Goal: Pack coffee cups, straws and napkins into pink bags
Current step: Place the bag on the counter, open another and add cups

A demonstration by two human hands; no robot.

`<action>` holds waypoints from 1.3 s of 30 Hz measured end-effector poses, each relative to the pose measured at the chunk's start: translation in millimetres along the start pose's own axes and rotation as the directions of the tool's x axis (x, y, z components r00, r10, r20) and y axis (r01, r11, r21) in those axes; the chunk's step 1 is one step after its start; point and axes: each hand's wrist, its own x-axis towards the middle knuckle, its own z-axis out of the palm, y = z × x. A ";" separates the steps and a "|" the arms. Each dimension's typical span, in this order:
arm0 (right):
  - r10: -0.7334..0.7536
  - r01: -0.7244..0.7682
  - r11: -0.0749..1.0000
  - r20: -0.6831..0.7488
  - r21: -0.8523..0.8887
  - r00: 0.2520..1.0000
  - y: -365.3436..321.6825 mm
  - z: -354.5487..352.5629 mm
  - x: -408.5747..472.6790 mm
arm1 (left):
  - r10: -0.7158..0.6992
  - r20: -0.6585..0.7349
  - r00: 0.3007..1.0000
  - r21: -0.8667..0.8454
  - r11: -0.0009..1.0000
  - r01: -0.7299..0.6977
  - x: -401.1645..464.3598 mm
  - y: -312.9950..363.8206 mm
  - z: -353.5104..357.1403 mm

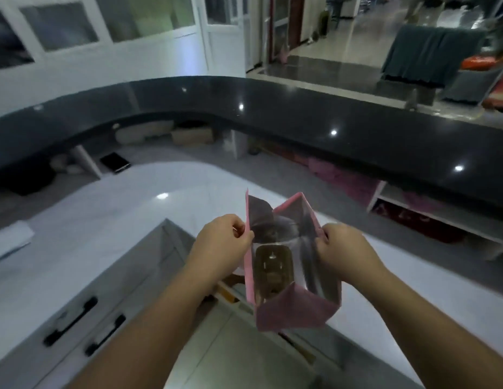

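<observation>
Head view: pink bag mouth spread wide

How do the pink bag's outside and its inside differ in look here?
The pink bag is matte pink outside; its inside is shiny and silvery, reflecting light. The outside shows as folded flaps, while the inside holds a brown insert at the bottom. Left hand and right hand pinch opposite rims.

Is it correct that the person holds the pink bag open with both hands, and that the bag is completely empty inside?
Not quite. In the head view the left hand and right hand do each pinch a side of the pink bag and hold it open, but it is not empty: a brown cardboard piece, possibly a cup carrier, lies at the bottom.
</observation>
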 end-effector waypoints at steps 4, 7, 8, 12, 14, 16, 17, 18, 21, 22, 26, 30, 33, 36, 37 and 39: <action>-0.149 0.149 0.989 0.065 0.005 0.987 -80.0 38.6 -0.5 | -0.122 -0.124 0.985 -0.101 0.989 0.110 -18.6 -67.9 -52.7; -0.256 0.259 0.966 0.113 -0.019 0.960 -136.5 62.3 5.0 | -0.209 -0.198 0.958 -0.120 0.975 0.188 -33.0 -108.2 -90.1; -0.290 0.295 0.955 0.125 -0.026 0.949 -155.2 69.2 7.1 | -0.233 -0.224 0.946 -0.115 0.971 0.212 -37.3 -120.0 -101.7; -0.428 0.435 0.900 0.177 -0.002 0.886 -227.4 93.8 18.7 | -0.340 -0.310 0.888 -0.124 0.940 0.317 -49.9 -164.1 -144.0; -0.495 0.500 0.865 0.211 0.032 0.843 -264.0 104.8 26.9 | -0.377 -0.355 0.855 -0.132 0.926 0.354 -52.5 -181.4 -164.5; -0.563 0.566 0.822 0.246 0.068 0.789 -301.0 115.3 35.0 | -0.417 -0.405 0.814 -0.157 0.908 0.388 -52.9 -197.2 -184.1; -0.596 0.598 0.797 0.265 0.084 0.758 -319.3 119.9 38.8 | -0.443 -0.428 0.788 -0.175 0.896 0.408 -52.9 -204.8 -193.9; -0.626 0.627 0.773 0.282 0.097 0.727 -337.5 124.5 42.4 | -0.471 -0.446 0.761 -0.192 0.881 0.433 -52.9 -212.5 -203.5; -0.705 0.712 0.692 0.315 0.115 0.635 -387.3 143.4 54.6 | -0.551 -0.498 0.670 -0.234 0.829 0.508 -54.0 -238.3 -227.9; -0.733 0.743 0.660 0.318 0.114 0.602 -402.8 151.9 57.8 | -0.574 -0.516 0.636 -0.249 0.811 0.529 -55.5 -247.7 -233.7; -0.785 0.802 0.578 0.371 0.152 0.495 -461.4 182.7 60.9 | -0.651 -0.579 0.491 -0.312 0.733 0.604 -64.6 -281.9 -252.9; -0.802 0.828 0.528 0.429 0.186 0.415 -511.8 207.7 50.4 | -0.678 -0.624 0.388 -0.346 0.685 0.641 -78.6 -314.1 -274.3; -0.803 0.840 0.508 0.457 0.188 0.383 -545.3 226.9 37.4 | -0.696 -0.635 0.335 -0.376 0.657 0.653 -89.4 -340.3 -293.0; -0.794 0.832 0.516 0.477 0.203 0.377 -578.5 246.9 22.9 | -0.703 -0.639 0.311 -0.374 0.637 0.674 -100.0 -373.0 -312.7; -0.791 0.830 0.520 0.480 0.203 0.379 -589.4 254.6 18.2 | -0.704 -0.639 0.309 -0.366 0.632 0.683 -103.1 -384.9 -320.0; -0.790 0.830 0.522 0.476 0.194 0.386 -609.2 268.7 8.3 | -0.700 -0.640 0.317 -0.348 0.632 0.692 -108.7 -410.2 -334.2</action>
